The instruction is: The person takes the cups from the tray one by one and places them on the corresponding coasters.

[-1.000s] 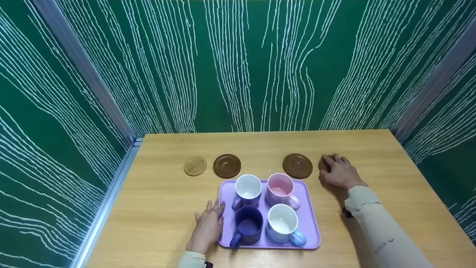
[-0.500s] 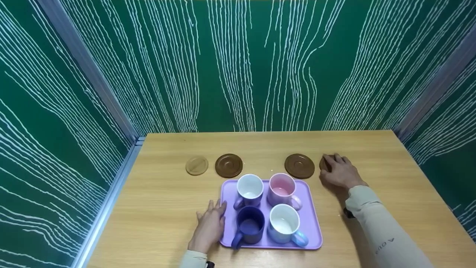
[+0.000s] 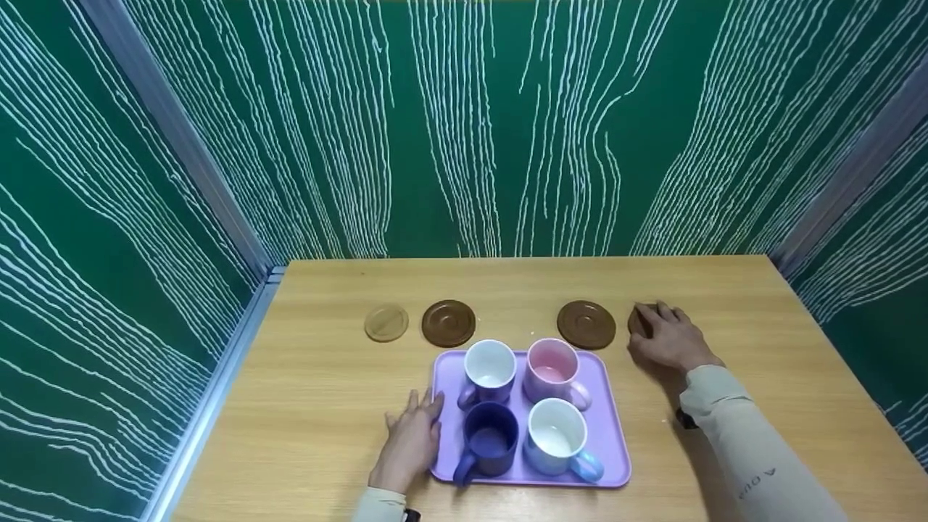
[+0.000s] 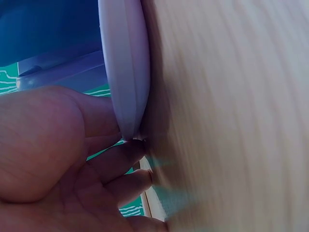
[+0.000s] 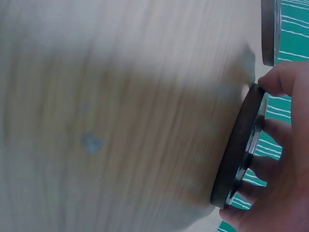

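Observation:
My right hand (image 3: 670, 341) grips a round dark brown coaster (image 3: 638, 326) at the far right of the row, its fingers over the top. In the right wrist view the thumb is at one edge of the coaster (image 5: 234, 154) and the little finger at the opposite edge. At the left side of the purple tray (image 3: 609, 435), my left hand (image 3: 409, 446) rests with fingers spread, touching the rim. On that tray stand a purple mug with white inside (image 3: 490, 362), a pink mug (image 3: 540, 388), a dark blue mug (image 3: 496, 464) and a light blue mug (image 3: 544, 460).
Behind the tray lie two brown coasters (image 3: 449, 323) (image 3: 586, 324) and a paler wooden one (image 3: 386, 323) to their left. Green walls with white lines (image 3: 435, 130) close in the wooden table (image 3: 312, 377) at the back and sides.

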`<state>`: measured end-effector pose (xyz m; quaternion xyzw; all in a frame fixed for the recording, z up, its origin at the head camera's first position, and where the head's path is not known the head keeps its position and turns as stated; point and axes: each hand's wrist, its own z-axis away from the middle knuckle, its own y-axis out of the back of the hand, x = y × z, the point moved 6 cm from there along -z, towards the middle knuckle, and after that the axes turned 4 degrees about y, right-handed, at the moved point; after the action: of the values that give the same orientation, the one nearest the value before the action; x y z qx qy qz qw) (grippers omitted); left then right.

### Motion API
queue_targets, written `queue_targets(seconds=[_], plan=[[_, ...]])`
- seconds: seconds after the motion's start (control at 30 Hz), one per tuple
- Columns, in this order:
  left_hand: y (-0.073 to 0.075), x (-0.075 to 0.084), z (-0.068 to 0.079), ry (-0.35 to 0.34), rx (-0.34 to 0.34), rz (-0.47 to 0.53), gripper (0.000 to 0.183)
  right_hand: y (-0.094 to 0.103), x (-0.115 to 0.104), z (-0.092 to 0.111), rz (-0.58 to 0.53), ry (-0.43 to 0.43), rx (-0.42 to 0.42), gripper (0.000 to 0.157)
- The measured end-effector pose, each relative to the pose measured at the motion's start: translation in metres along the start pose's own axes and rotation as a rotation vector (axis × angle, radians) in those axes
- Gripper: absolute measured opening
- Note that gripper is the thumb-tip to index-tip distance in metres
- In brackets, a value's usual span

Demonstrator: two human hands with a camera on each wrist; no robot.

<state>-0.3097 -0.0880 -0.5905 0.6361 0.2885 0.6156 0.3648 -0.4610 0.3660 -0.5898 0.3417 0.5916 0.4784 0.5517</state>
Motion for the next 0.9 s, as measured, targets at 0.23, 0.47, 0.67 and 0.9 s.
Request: queue_targets(seconds=[0.23,0.47,0.67,0.9], plan=[[0.0021,0.0032,0.0004,-0.005,-0.002,0.008,0.047,0.0035,0.0017,0.0048,-0.006,-0.016,-0.005,0.077],[0.0047,0.0048,0.0026,-0.014,0.005,0.010,0.046,0.0042,0.0020,0.0045,0.020,0.001,0.020,0.075],[0.0026,0.0038,0.0036,-0.002,-0.007,0.009,0.047,0.0034,0.0024,0.0072,-0.006,-0.010,0.015,0.077],[0.0014,0.0000,0.0023,0.007,-0.011,0.007,0.047,0.0085,-0.0062,0.0103,-0.060,-0.009,0.058,0.077]])
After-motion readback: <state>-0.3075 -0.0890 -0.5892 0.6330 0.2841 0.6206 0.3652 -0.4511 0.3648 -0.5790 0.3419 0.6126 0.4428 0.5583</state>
